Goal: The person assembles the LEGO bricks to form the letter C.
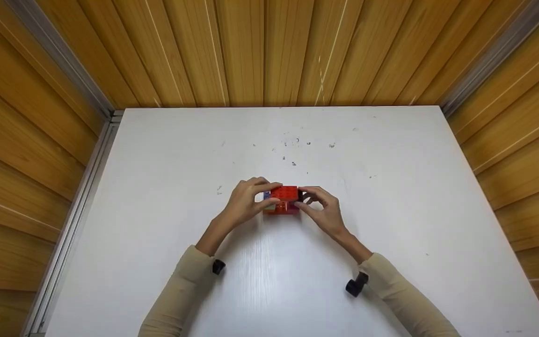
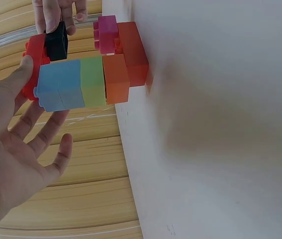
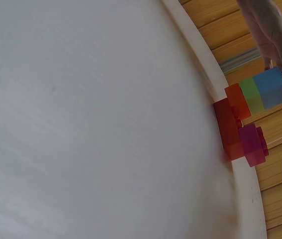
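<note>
Several toy building bricks form a stack on the white table [image 1: 166, 220]. In the left wrist view, a red base brick [image 2: 135, 55] bears an orange brick [image 2: 116, 79] and a magenta brick [image 2: 107, 35]. A green brick [image 2: 93, 82] and blue bricks [image 2: 60, 84] continue up from the orange one. My left hand [image 1: 246, 201] pinches the red top brick [image 1: 284, 193] between thumb and fingers, at the blue end. My right hand [image 1: 324, 210] grips a black brick [image 2: 56, 42] at the red top brick's other end. A gap separates black from magenta.
Wood-patterned panels [image 1: 279, 51] stand behind the table and on both sides. Metal rails [image 1: 73, 224] run along the left edge. Dark scuff marks [image 1: 294, 163] dot the tabletop beyond the hands. Black wrist devices [image 1: 354, 286] sit by the sleeves.
</note>
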{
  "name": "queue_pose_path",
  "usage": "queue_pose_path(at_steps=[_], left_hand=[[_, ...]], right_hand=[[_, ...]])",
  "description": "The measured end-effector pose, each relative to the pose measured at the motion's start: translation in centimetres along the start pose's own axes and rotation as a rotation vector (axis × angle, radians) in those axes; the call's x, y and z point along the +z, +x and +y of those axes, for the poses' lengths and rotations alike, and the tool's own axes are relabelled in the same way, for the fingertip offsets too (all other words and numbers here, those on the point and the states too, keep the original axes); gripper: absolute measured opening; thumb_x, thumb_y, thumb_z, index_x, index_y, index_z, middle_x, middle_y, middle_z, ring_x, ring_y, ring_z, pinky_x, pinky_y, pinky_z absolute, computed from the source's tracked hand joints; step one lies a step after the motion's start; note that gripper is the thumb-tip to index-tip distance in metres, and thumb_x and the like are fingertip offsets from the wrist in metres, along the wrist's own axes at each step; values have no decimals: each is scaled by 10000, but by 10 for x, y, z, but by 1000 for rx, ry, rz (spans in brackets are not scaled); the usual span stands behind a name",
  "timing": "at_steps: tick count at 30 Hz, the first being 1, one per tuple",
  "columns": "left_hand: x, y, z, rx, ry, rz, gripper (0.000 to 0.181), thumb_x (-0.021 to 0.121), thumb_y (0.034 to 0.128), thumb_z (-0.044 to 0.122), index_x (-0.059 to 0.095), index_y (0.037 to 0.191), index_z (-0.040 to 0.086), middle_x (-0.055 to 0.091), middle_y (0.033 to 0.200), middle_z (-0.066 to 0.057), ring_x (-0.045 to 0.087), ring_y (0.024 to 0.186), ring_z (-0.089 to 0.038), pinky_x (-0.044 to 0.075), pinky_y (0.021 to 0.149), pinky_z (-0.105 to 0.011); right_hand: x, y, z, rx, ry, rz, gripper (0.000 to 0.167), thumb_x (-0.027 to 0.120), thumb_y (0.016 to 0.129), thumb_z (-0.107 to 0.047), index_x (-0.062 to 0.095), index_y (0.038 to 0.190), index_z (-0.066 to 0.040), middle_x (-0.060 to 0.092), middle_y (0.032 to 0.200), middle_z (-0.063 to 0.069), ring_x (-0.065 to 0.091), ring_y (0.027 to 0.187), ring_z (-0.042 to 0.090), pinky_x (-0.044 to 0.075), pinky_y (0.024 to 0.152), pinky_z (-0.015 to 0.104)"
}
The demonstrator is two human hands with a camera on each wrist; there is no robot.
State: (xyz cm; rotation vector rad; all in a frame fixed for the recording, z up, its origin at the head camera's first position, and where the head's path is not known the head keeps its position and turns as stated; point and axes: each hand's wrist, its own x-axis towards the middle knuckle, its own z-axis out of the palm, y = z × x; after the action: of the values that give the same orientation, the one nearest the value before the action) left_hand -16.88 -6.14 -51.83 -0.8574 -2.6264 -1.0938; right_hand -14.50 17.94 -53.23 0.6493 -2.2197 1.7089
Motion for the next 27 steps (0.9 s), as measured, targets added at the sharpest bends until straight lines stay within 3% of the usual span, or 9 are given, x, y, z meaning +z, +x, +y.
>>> queue_pose_path(at_steps=[11,15,19,23,27], left_hand=[[2,0,-1,-14,-30,-2,417,762,908,350,732,1279,162,734,1030,-81,679,931,-266,543,839,-437],[6,-3,-3,-41,-85,-23,446,737,929,355,693,1339,186,732,1099,-80,671,1024,-258,552,921,-441],[9,-12,-7,-84,-164,-77,590,705,957,382,531,1502,240,685,1310,-77,621,1200,-265,519,1020,-478],[12,-24,-13,-126,-257,-71,736,737,952,249,376,1592,211,616,1409,-102,586,1262,-275,522,1010,-489],[15,-28,-19,-133,-352,-27,698,721,934,52,423,1561,130,631,1369,-139,624,1212,-300,556,947,-485]], right_hand=[[-1,-2,1,23,11,-12,432,779,807,121,650,1219,137,686,1158,287,680,935,261,600,760,430],[-4,-6,3,37,26,-21,478,772,811,127,610,1260,155,657,1207,305,674,949,345,604,773,420],[-8,-10,4,45,38,-12,466,762,818,132,606,1257,155,646,1202,320,651,945,469,599,793,358],[-10,-15,3,-5,2,-4,435,764,807,144,635,1223,138,656,1171,327,650,921,472,595,779,385],[-10,-19,1,-113,-102,-23,473,793,761,161,663,1213,111,667,1208,301,657,991,423,574,764,482]])
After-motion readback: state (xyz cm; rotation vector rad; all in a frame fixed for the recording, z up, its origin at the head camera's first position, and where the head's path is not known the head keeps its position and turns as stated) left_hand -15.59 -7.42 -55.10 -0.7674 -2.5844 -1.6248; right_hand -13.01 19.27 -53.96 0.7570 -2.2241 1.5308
